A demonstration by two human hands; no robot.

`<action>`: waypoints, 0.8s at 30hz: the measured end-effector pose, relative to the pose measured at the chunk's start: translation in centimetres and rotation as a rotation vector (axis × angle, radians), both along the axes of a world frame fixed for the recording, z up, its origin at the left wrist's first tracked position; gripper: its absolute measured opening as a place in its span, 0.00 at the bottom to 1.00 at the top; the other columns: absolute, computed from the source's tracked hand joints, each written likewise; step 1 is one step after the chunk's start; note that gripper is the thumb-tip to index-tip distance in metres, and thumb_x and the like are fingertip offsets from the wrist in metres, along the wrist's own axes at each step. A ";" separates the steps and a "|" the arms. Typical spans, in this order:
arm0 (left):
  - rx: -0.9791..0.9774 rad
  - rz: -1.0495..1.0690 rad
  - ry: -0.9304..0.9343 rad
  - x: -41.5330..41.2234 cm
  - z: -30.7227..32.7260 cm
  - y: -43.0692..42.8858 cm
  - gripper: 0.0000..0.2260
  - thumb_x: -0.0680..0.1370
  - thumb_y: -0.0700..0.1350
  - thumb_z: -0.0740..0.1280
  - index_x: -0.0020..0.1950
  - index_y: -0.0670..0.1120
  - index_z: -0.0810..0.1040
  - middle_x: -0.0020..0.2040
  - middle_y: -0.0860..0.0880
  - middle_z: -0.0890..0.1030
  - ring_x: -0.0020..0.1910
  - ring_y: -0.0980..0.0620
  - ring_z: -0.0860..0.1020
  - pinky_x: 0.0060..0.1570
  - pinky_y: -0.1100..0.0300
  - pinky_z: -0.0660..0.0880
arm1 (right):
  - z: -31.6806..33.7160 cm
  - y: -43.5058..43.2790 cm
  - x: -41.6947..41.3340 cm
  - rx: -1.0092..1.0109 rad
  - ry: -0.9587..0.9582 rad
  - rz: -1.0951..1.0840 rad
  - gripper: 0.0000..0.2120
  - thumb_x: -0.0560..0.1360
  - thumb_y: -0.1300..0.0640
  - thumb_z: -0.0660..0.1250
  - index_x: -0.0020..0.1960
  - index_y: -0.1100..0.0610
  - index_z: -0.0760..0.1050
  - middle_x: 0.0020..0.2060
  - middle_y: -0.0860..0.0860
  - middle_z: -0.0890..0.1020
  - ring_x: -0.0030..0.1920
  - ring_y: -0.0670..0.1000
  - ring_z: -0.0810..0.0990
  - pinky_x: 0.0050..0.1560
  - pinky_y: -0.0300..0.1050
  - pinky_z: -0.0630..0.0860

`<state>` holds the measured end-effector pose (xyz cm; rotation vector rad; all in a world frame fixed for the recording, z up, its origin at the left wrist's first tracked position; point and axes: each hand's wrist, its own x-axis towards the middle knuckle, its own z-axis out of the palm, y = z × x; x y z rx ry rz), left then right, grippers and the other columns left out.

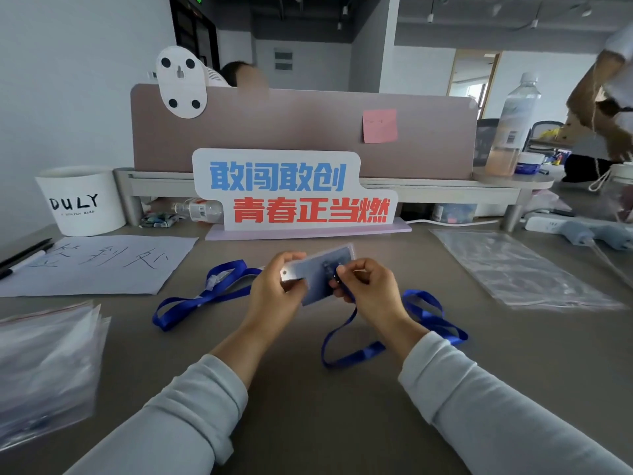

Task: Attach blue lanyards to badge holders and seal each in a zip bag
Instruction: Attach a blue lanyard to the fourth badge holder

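My left hand (274, 286) grips the left end of a clear badge holder (317, 269), held above the middle of the desk. My right hand (368, 286) pinches the dark clip of a blue lanyard (428, 315) against the holder's face; the strap trails down and loops on the desk to the right. A second blue lanyard (202, 296) lies on the desk to the left, with another badge holder partly under it. A clear zip bag (513, 265) lies flat at the right. A stack of zip bags (44, 368) sits at the left edge.
A sheet of paper with handwriting (99, 265) and a black pen (20, 257) lie at the back left, beside a white cup (82, 200). A slogan sign (291, 193) stands in front of the partition. A power strip (579, 228) and a water bottle (513, 125) are at the right.
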<state>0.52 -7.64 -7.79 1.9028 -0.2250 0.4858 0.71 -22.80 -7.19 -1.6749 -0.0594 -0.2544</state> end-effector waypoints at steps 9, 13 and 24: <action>-0.159 -0.062 0.125 0.4 -0.6 -0.4 0.13 0.76 0.36 0.64 0.59 0.46 0.70 0.54 0.48 0.75 0.53 0.52 0.75 0.49 0.60 0.75 | 0.4 0.6 -0.4 0.069 -0.030 0.060 0.03 0.77 0.63 0.63 0.50 0.60 0.75 0.39 0.50 0.84 0.32 0.44 0.79 0.36 0.36 0.78; -0.130 -0.119 0.121 0.2 -0.5 -0.6 0.09 0.78 0.37 0.62 0.56 0.46 0.70 0.49 0.51 0.75 0.48 0.56 0.74 0.41 0.70 0.72 | 0.2 0.8 -0.5 0.056 0.046 0.061 0.05 0.77 0.64 0.64 0.51 0.58 0.77 0.41 0.50 0.83 0.34 0.45 0.80 0.36 0.35 0.78; -0.155 -0.077 0.013 0.0 -0.9 -1.0 0.10 0.74 0.41 0.69 0.52 0.43 0.73 0.45 0.53 0.77 0.45 0.57 0.77 0.40 0.72 0.75 | -0.1 1.0 -0.9 -0.114 0.011 -0.053 0.02 0.72 0.59 0.71 0.41 0.56 0.79 0.33 0.51 0.83 0.29 0.45 0.81 0.31 0.33 0.77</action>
